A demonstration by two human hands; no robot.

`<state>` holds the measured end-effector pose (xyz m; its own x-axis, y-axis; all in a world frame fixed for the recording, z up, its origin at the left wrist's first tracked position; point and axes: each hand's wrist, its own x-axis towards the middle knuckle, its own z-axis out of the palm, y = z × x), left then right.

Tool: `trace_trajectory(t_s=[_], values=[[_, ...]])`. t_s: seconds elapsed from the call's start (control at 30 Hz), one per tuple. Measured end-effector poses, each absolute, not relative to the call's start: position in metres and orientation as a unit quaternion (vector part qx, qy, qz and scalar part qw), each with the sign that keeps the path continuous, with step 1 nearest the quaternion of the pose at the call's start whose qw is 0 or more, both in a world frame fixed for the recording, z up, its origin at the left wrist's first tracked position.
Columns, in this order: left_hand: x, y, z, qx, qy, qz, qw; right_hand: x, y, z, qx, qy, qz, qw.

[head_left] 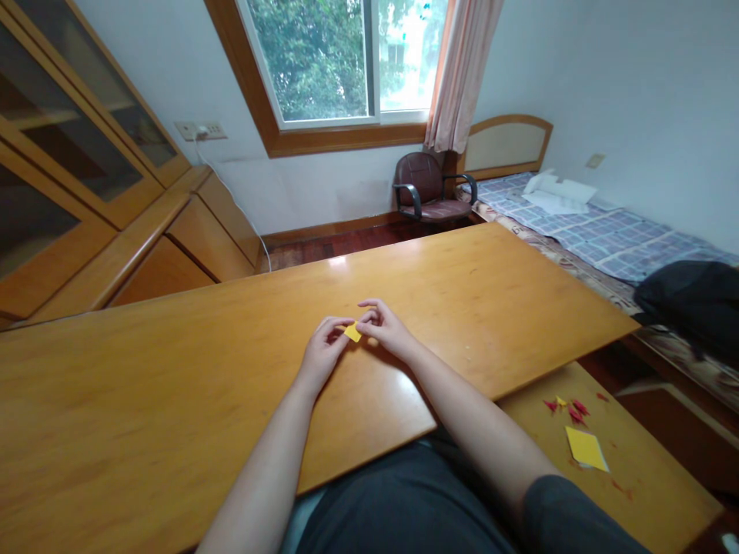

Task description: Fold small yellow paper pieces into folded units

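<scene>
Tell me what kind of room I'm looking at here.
Most likely a bedroom doubling as a study: a bed with a blue checked cover, a long wooden desk and a dark red armchair under the window.

We're in a home bedroom here: a bed [612, 231] with a checked cover runs along the right, a curtained window [346, 61] sits top centre, wooden cabinets [86, 177] fill the left, and a chair [430, 188] stands below the window.

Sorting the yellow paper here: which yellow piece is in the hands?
The small yellow piece, pinched between left hand and right hand; the larger yellow sheet lies untouched on the lower table.
</scene>
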<state>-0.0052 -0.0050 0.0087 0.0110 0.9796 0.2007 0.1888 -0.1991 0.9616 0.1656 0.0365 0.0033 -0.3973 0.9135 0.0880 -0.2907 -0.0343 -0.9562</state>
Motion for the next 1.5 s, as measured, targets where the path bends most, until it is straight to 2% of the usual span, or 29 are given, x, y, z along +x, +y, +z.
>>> trace_trajectory(t_s=[0.1, 0.57, 0.9, 1.3, 1.5], values=[[-0.005, -0.006, 0.012, 0.626, 0.477, 0.498, 0.364, 0.166, 0.038, 0.004, -0.311, -0.501, 0.658, 0.468], [-0.005, -0.008, 0.012, 0.656, 0.464, 0.483, 0.348, 0.167, 0.036, 0.007, -0.315, -0.477, 0.660, 0.487], [-0.009, -0.008, 0.018, 0.613, 0.524, 0.529, 0.262, 0.168, 0.034, 0.008, -0.294, -0.583, 0.589, 0.476], [-0.009, -0.008, 0.017, 0.612, 0.490, 0.520, 0.339, 0.171, 0.037, 0.003, -0.308, -0.651, 0.501, 0.480], [-0.006, -0.005, 0.012, 0.530, 0.512, 0.546, 0.399, 0.170, 0.036, 0.005, -0.305, -0.690, 0.466, 0.461]])
